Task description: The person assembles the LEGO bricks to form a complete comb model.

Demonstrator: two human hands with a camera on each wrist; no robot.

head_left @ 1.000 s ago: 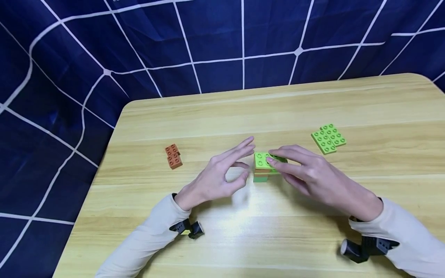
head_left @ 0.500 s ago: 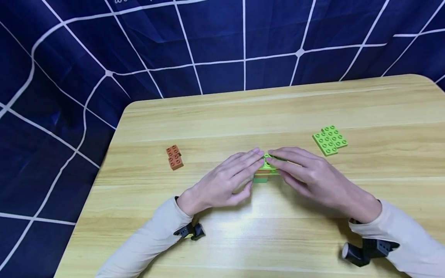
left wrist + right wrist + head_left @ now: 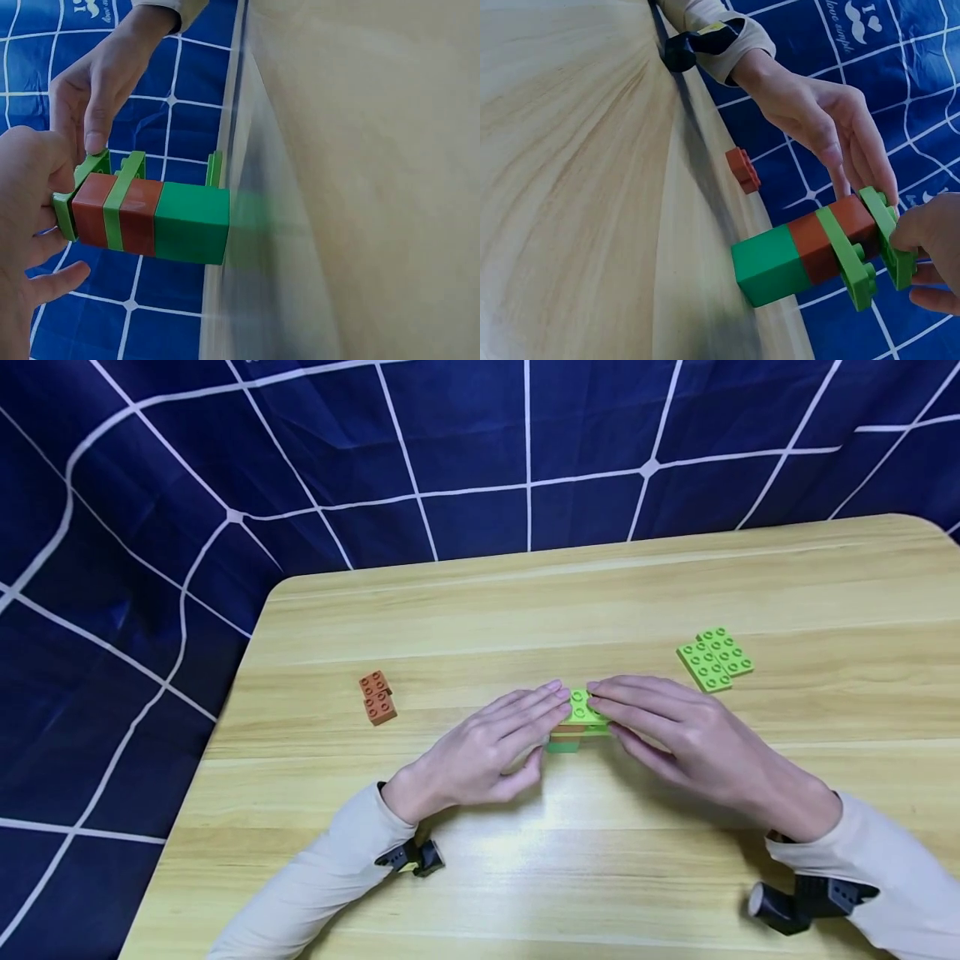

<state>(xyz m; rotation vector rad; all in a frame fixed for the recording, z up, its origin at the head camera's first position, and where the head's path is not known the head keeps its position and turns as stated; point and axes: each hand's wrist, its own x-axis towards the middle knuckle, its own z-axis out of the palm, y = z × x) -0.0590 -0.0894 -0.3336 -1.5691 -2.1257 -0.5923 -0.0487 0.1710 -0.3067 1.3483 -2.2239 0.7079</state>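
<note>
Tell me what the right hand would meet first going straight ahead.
The top lime-green building brick, which the right hand touches; beyond it, probably the left hand, though depth is unclear.

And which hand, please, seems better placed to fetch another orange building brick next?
Probably the left hand: the loose orange building bricks lie on its side, while the right hand is farther away, across the brick stack.

Glare on tabletop (image 3: 517, 847), dim wrist views

stacked bricks (image 3: 141, 217): smooth plastic; tabletop (image 3: 480, 627): glossy wood grain; backdrop (image 3: 472, 435): creased cloth; sleeves (image 3: 322, 860): matt cloth.
</note>
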